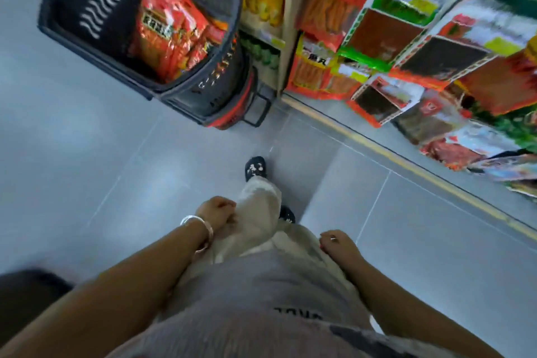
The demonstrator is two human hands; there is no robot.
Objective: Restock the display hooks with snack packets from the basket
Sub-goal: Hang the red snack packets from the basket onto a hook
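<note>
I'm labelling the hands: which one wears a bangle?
The left hand: a silver bangle circles its wrist, while the wrist of the right hand is bare.

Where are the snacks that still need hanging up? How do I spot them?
Look at the grey floor left of the snack display. A dark plastic basket sits there. The red packets piled inside it are the only ones not hanging up.

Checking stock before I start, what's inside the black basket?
Red snack packets are piled at one side of the basket. Anything beneath them is covered, so the count is unclear.
</note>
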